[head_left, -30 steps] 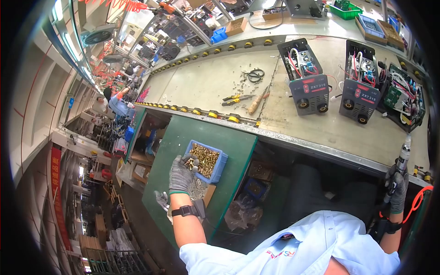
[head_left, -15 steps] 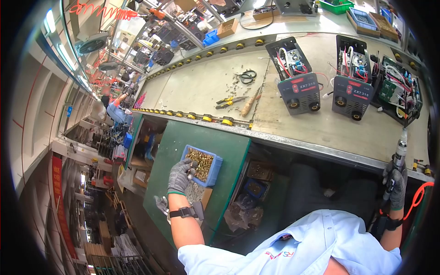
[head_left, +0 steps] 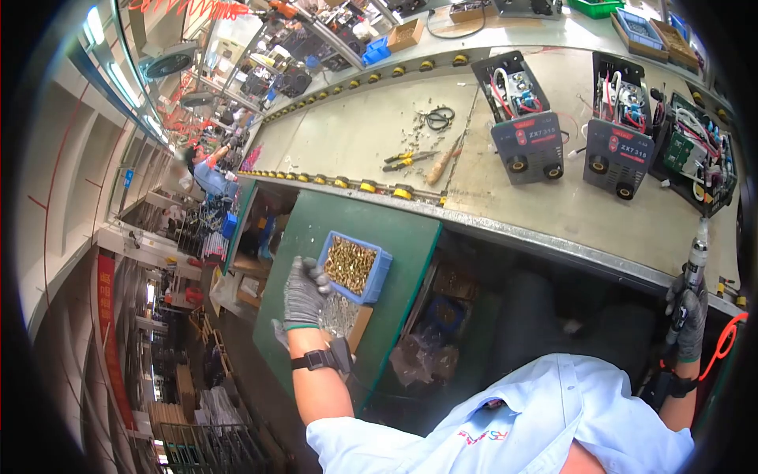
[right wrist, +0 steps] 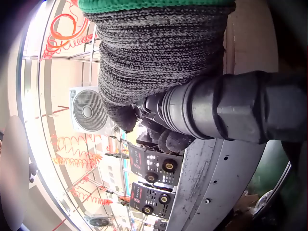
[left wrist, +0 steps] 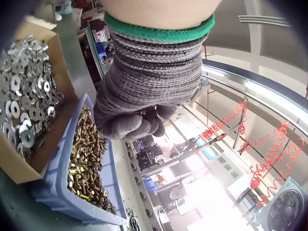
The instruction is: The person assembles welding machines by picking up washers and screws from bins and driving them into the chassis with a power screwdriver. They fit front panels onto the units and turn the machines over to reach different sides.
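My gloved left hand (head_left: 304, 292) hovers beside the blue bin (head_left: 380, 276) of brass-coloured bolts (head_left: 350, 265), its fingers curled in. The inside of its grasp is hidden in the left wrist view. Flat washers (left wrist: 29, 91) fill a cardboard box (left wrist: 65, 72) right by the bin. At the bench's right edge, my gloved right hand (head_left: 688, 312) grips a power screwdriver (head_left: 696, 257), whose tip points up toward an opened machine (head_left: 695, 154) with a green circuit board. The tool's dark rear body (right wrist: 236, 106) juts out of the hand in the right wrist view.
Two black ZX7 315 units (head_left: 530, 150) (head_left: 616, 158) stand on the bench (head_left: 513, 213) with wiring exposed. Scissors (head_left: 439, 118), yellow-handled pliers (head_left: 409, 159) and a wooden-handled tool (head_left: 442, 167) lie farther left. A red hose (head_left: 725, 340) loops beside the right arm.
My left hand has drawn back from over the bolts to the bin's near left side, its fingers curling in further. The right hand keeps its hold on the screwdriver; the view shifted slightly.
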### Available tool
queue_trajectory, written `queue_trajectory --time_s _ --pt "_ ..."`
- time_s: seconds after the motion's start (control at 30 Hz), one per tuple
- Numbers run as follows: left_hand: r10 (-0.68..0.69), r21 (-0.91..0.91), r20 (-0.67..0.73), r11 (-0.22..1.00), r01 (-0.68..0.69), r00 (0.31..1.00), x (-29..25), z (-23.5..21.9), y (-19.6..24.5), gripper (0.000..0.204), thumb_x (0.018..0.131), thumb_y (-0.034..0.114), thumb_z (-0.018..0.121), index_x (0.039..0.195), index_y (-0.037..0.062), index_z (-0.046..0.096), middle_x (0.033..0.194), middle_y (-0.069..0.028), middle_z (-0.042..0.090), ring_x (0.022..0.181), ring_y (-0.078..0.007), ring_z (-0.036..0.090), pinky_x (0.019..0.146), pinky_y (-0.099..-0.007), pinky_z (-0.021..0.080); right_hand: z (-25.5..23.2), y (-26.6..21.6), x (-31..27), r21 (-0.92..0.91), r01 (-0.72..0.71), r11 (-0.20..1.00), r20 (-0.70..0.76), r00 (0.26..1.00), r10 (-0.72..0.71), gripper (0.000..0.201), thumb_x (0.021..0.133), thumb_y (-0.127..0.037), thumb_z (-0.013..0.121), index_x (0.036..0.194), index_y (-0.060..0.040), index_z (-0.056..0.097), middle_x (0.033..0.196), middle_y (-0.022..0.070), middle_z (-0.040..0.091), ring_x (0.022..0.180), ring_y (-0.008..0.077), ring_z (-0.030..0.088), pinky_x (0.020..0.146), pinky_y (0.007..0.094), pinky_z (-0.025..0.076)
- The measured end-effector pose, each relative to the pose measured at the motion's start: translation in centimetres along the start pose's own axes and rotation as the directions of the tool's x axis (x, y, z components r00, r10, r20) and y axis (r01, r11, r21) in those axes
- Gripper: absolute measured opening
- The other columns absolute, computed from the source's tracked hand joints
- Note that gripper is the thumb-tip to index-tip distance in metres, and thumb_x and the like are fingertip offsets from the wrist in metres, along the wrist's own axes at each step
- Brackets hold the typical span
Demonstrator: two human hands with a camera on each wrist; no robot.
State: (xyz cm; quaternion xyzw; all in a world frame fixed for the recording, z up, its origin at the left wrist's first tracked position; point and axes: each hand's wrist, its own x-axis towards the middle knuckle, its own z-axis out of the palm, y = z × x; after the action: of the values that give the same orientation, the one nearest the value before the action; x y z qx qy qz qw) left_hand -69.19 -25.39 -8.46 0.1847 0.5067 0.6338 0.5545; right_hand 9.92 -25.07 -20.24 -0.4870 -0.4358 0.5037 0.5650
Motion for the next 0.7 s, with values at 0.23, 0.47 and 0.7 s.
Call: queue_trajectory --time_s 0.23,0.47,0.7 --pt "0.349 0.997 -0.053 0.067 0.032 0.935 -5.4 -5.3 -1.3 0.035 0.097 0.034 0.072 0.117 0.0066 0.068 0.085 -0.0047 0.065 0.077 -0.0182 0.061 0.074 -0.0305 0.051 -2.1 1.8 0.4 -0.047 -0.016 0.999 0.068 0.997 0.019 0.062 0.090 -0.050 0.076 0.124 -0.0035 0.053 0.091 0.0032 0.062 0.068 0.0077 0.059 0.057 0.0211 0.049" --pt "0.349 0.981 0.026 -0.190 0.043 0.937 -4.3 -1.7 -7.9 0.067 0.092 0.039 0.073 0.144 0.0023 0.052 0.122 -0.0242 0.070 0.113 -0.0405 0.068 0.100 -0.0476 0.051 -0.7 0.8 0.2 -0.080 0.017 0.997 0.016 1.000 -0.016 0.061 0.090 -0.052 0.075 0.124 -0.0048 0.054 0.091 0.0032 0.062 0.067 0.0075 0.058 0.058 0.0216 0.048" --pt "0.252 0.894 0.015 -0.436 0.099 0.968 -4.5 -1.0 -7.5 0.045 0.102 0.035 0.056 0.138 0.0066 0.059 0.125 -0.0283 0.067 0.118 -0.0462 0.062 0.099 -0.0563 0.048 -0.1 0.5 0.0 -0.059 0.022 0.998 0.010 1.000 -0.022 0.071 0.088 -0.052 0.078 0.134 -0.0033 0.051 0.094 0.0044 0.063 0.068 0.0076 0.059 0.059 0.0210 0.049"
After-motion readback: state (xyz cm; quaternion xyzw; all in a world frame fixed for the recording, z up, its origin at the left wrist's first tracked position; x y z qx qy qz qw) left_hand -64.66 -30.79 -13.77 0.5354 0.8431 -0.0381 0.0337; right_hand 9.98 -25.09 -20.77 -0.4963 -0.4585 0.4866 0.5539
